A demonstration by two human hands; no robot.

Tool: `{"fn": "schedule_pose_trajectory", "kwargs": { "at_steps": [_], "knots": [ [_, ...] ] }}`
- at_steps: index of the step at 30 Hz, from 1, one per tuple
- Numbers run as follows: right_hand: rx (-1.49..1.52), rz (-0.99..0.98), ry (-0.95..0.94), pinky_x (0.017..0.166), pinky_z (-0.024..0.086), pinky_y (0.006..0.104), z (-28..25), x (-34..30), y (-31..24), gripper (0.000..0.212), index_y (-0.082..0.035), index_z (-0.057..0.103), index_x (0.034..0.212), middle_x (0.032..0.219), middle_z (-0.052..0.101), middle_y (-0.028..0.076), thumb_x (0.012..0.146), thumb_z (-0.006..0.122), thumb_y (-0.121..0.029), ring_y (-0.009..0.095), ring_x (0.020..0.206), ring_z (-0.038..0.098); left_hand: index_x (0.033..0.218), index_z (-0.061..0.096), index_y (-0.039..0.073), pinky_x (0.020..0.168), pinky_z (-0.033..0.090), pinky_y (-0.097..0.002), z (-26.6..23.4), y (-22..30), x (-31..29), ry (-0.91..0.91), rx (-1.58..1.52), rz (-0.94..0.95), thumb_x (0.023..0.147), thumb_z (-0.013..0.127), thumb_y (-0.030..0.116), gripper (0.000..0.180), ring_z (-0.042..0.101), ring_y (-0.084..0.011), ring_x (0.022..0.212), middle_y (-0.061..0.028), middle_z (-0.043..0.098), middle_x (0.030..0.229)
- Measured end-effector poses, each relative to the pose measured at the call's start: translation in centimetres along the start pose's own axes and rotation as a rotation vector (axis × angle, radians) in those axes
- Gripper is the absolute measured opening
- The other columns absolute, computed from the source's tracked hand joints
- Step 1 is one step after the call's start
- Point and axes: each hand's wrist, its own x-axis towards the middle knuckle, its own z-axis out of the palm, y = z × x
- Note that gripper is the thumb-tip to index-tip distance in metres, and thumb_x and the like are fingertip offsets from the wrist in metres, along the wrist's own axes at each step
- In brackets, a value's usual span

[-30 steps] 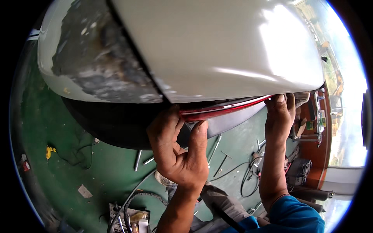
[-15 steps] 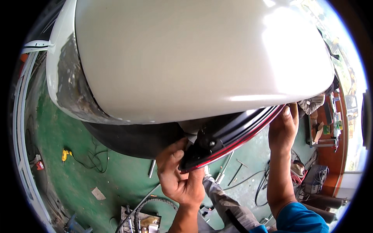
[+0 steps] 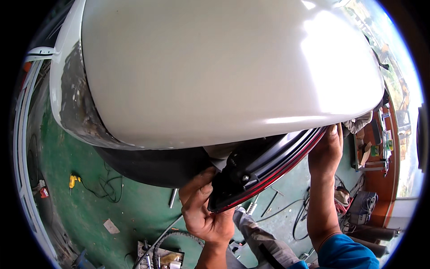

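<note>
A curved car tail light (image 3: 245,172), black at the back with a red lens edge, sits tilted between my hands just below a white car body panel (image 3: 215,76). My left hand (image 3: 207,208) is closed on its lower left end, thumb and fingers on either side. At the upper right end, my right hand (image 3: 326,150) holds the light close under the panel's edge; part of its fingertips is hidden there. A screw or bolt head shows on the black housing. Behind the left end is a dark bumper-like part (image 3: 143,166).
Grey sanded patches mark the neighbouring panel (image 3: 76,96) at left. On the green floor lie a yellow power drill (image 3: 74,180) with its cord, metal rods, hoses and a tray of tools (image 3: 154,255). A cluttered shelf (image 3: 374,168) stands at right.
The tail light's left end has moved down a little with my left hand, opening a wider gap under the panel. My right hand stays at the other end.
</note>
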Motion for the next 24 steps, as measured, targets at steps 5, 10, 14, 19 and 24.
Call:
{"fn": "schedule_pose_trajectory", "kwargs": {
  "at_steps": [5, 10, 14, 19, 24],
  "knots": [
    [0.037, -0.009, -0.091, 0.101, 0.048, 0.0359, -1.4, -0.1, 0.8, 0.046, -0.001, 0.049, 0.138, 0.126, 0.063, 0.008, 0.103, 0.054, -0.031, 0.021, 0.116, 0.061, 0.132, 0.043, 0.001, 0.096, 0.051, -0.0431, -0.4, 0.3, -0.3, -0.05, 0.122, -0.008, 0.089, 0.068, 0.002, 0.05, 0.06, -0.0335, 0.11, -0.0271, 0.054, 0.123],
    [0.003, 0.001, -0.035, 0.102, 0.042, 0.0381, -0.9, 0.0, 0.7, 0.05, 0.001, 0.051, 0.128, 0.12, 0.061, 0.011, 0.094, 0.067, -0.031, 0.021, 0.114, 0.058, 0.134, 0.042, 0.0, 0.095, 0.051, -0.0433, 0.3, -0.8, 0.1, 0.029, 0.0, 0.027, 0.09, 0.066, 0.001, 0.05, 0.06, -0.0332, 0.109, -0.0271, 0.056, 0.121],
    [-0.002, 0.004, -0.04, 0.099, 0.045, 0.0374, -1.0, 0.1, 0.7, 0.049, 0.0, 0.051, 0.129, 0.12, 0.061, 0.009, 0.095, 0.067, -0.031, 0.019, 0.112, 0.059, 0.134, 0.042, -0.001, 0.094, 0.052, -0.0425, 0.3, -0.9, 0.7, 0.013, 0.0, 0.063, 0.09, 0.066, 0.002, 0.05, 0.06, -0.0324, 0.108, -0.0276, 0.056, 0.12],
    [0.004, -0.009, -0.063, 0.099, 0.046, 0.0366, -0.9, 0.1, 0.6, 0.044, 0.0, 0.051, 0.129, 0.12, 0.062, 0.007, 0.097, 0.065, -0.027, 0.017, 0.111, 0.06, 0.134, 0.042, -0.002, 0.093, 0.052, -0.04, 0.3, -1.1, 1.1, 0.018, -0.013, 0.039, 0.091, 0.067, 0.004, 0.05, 0.06, -0.0307, 0.108, -0.028, 0.056, 0.121],
    [0.018, -0.028, -0.017, 0.101, 0.046, 0.0378, -0.9, 0.0, 0.7, 0.045, 0.001, 0.049, 0.13, 0.119, 0.062, 0.008, 0.097, 0.066, -0.024, 0.018, 0.112, 0.06, 0.133, 0.041, -0.004, 0.092, 0.053, -0.0385, 0.1, -1.1, 1.4, 0.033, -0.01, -0.027, 0.092, 0.067, 0.005, 0.05, 0.061, -0.0286, 0.107, -0.0271, 0.058, 0.12]
  ]
}}
